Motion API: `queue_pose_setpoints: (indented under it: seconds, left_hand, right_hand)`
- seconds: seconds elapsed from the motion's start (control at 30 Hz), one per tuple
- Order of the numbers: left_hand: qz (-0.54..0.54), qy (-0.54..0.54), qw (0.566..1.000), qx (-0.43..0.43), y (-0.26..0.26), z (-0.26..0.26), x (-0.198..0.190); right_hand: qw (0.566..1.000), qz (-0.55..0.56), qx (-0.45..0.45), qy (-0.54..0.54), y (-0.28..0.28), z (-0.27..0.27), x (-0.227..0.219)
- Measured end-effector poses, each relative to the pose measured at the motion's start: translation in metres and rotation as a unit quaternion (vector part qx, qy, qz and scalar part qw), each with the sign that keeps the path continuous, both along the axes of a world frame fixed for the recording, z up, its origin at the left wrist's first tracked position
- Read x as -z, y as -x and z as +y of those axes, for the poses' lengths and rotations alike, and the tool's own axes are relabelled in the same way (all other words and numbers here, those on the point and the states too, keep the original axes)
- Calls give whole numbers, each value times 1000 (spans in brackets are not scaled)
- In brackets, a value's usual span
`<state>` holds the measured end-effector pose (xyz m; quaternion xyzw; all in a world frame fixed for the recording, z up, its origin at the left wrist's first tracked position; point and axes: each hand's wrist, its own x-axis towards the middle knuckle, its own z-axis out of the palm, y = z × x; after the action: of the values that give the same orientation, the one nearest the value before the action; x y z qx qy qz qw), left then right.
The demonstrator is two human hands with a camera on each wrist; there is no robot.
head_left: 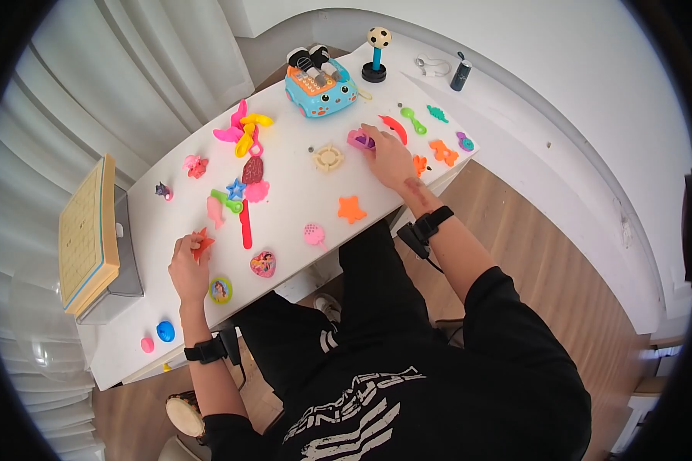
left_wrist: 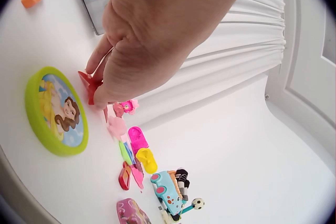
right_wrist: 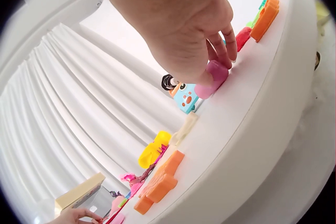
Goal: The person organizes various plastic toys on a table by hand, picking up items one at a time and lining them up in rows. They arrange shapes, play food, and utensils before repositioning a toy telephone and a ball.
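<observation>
At the table's left side my left hand point(head_left: 188, 265) pinches a red-orange, pointed, star-like toy point(head_left: 202, 244), its points showing past the fingertips in the left wrist view. A green-rimmed round picture disc point(head_left: 221, 290) lies close to that hand. Toward the right end, my right hand point(head_left: 388, 160) holds a pink toy with a purple inside point(head_left: 359, 140) between thumb and fingers, low at the tabletop. In the right wrist view the pink toy point(right_wrist: 212, 79) is partly hidden by the thumb. A beige ring point(head_left: 328, 157) and a red curved toy point(head_left: 393, 129) flank the right hand.
A blue toy phone point(head_left: 323, 94) with small shoes on top stands at the back, beside a soccer-ball stand point(head_left: 377, 54). A cream-lidded box point(head_left: 88, 234) is at the left end. An orange star point(head_left: 351, 209), heart-shaped picture piece point(head_left: 263, 263) and several small toys lie between the hands.
</observation>
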<state>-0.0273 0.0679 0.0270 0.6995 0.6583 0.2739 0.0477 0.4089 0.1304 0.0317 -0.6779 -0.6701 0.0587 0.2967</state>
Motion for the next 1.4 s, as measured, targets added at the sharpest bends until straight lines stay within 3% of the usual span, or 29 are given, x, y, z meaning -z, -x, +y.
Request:
queue_pose_setpoints:
  seconds: [0.17,0.23,0.27,0.37,0.43,0.57,0.63,0.67,0.73,0.83,1.27,1.4]
  left_hand:
    - [-5,-8,1000,8,-4,-2,-2]
    - [-12,-10,1000,8,-2,0,0]
    - [-12,-10,1000,9,-1,0,1]
    - [-11,3,1000,0,-2,0,0]
    - [-11,2,1000,3,-2,0,0]
    - [-2,0,1000,8,-2,0,-1]
    - [-14,2,1000,3,-2,-1,-1]
    - [-15,-1,1000,1,-1,-1,-2]
    - [-3,-6,1000,6,-1,-2,-1]
    - [0,-8,1000,10,1,-1,2]
    - [-7,4,1000,5,0,-2,-1]
    - [-7,-2,1000,5,1,-1,1]
  right_hand:
    - [1000,-2,-8,14,1,-7,2]
    - [991,-62,20,-115,10,-16,6]
    - [991,-61,21,-115,17,-23,9]
    - [989,-8,-36,-141,42,-59,0]
    - [979,42,-170,-105,53,-78,-6]
    - [982,58,-166,-68,46,-83,-7]
    - [992,61,-64,-86,32,-79,-3]
    - [992,60,-66,-88,25,-80,-2]
    - [994,3,57,-96,6,-83,5]
    - [990,-51,111,-64,-16,-89,16]
    - [993,-67,68,-69,-19,-83,17]
    - [994,-40,91,-49,-21,-79,13]
